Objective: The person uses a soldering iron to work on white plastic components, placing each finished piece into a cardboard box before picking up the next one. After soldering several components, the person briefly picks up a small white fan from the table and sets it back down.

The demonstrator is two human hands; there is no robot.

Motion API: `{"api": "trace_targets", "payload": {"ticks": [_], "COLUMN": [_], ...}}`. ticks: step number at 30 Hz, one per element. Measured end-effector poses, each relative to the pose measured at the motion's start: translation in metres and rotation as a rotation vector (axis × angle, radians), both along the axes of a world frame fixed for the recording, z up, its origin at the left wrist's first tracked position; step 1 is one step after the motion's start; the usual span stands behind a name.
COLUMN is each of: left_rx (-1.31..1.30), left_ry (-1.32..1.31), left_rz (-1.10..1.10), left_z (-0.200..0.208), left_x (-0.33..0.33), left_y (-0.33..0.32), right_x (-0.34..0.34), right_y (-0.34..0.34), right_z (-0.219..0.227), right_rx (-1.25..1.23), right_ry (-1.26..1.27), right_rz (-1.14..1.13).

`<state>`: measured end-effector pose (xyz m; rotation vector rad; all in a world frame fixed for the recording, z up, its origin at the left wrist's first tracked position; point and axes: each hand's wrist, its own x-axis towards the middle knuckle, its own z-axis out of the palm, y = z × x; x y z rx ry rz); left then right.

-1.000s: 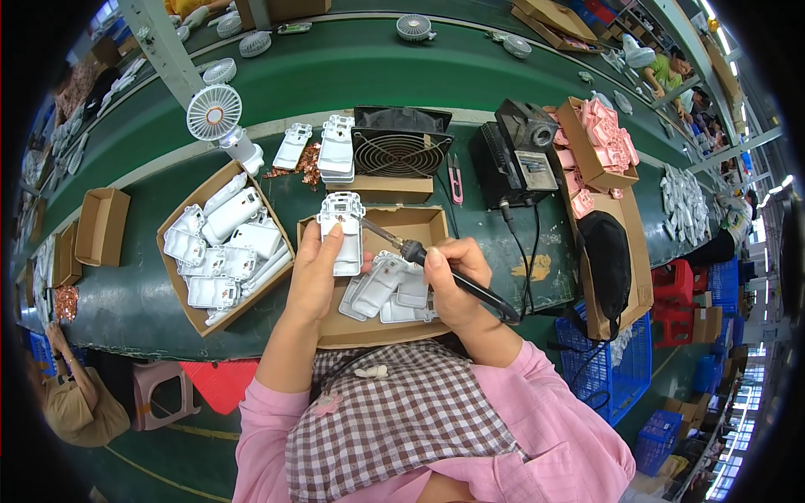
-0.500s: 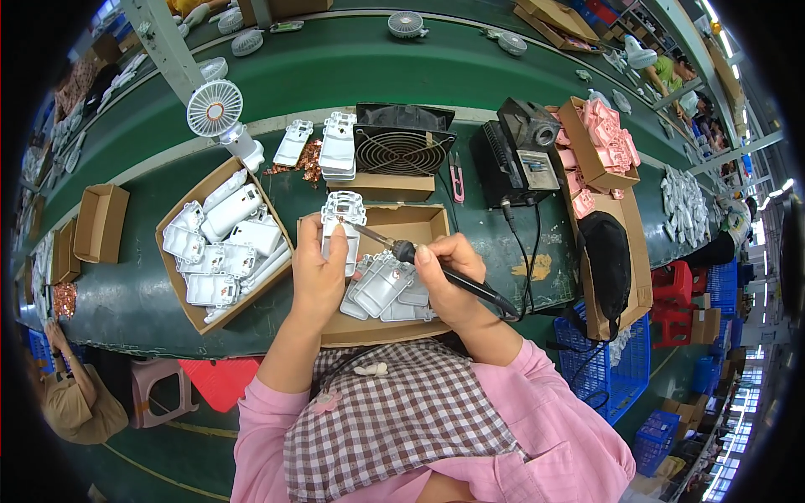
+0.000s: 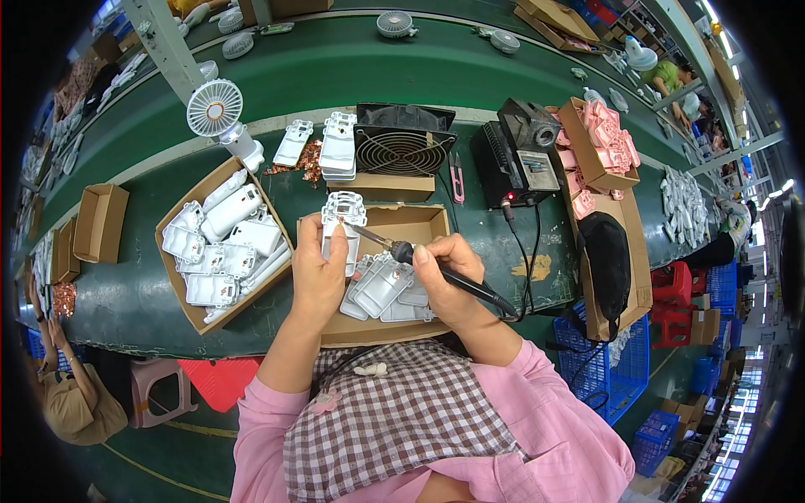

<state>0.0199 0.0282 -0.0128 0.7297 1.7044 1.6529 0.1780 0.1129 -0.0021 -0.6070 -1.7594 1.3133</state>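
Observation:
Between the fingers and thumb of my left hand (image 3: pixel 317 272) is a white plastic fan-handle shell (image 3: pixel 344 204), held above a cardboard tray (image 3: pixel 423 220). My right hand (image 3: pixel 454 272) grips a soldering iron (image 3: pixel 403 252) by its black handle. The iron's metal tip points left and meets the shell close to my left thumb; whether it touches cannot be made out. Below my hands, several grey-white shell pieces (image 3: pixel 382 285) lie in the tray. The iron's cord runs right to a black soldering station (image 3: pixel 516 155) with a small red light.
A box of white shells (image 3: pixel 225 243) stands left, with a white handheld fan (image 3: pixel 215 109) behind it. Copper-coloured bits (image 3: pixel 310 159), a black fan unit (image 3: pixel 401 151) and pink tweezers (image 3: pixel 456 178) lie ahead. Pink parts (image 3: pixel 608 138) fill a box at right. A green conveyor (image 3: pixel 327 71) carries fans.
Fans on the conveyor have shifted slightly left. The station's red light now shows. A co-worker's hands at far left have moved. My hands and the shell stay nearly still.

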Motion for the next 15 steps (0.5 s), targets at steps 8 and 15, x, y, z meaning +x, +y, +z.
{"api": "trace_targets", "payload": {"ticks": [8, 15], "left_rx": [0.004, 0.005], "left_ry": [-0.021, -0.005], "left_rz": [-0.007, -0.044], "left_z": [0.0020, 0.0020], "left_x": [0.0001, 0.0002], "left_y": [0.0002, -0.0008], "right_x": [-0.0027, 0.0001], "right_y": [-0.0025, -0.0001], "right_z": [-0.0028, -0.0041], "right_rx": [-0.098, -0.083], "right_ry": [0.122, 0.080], "right_rz": [-0.010, -0.001]}}
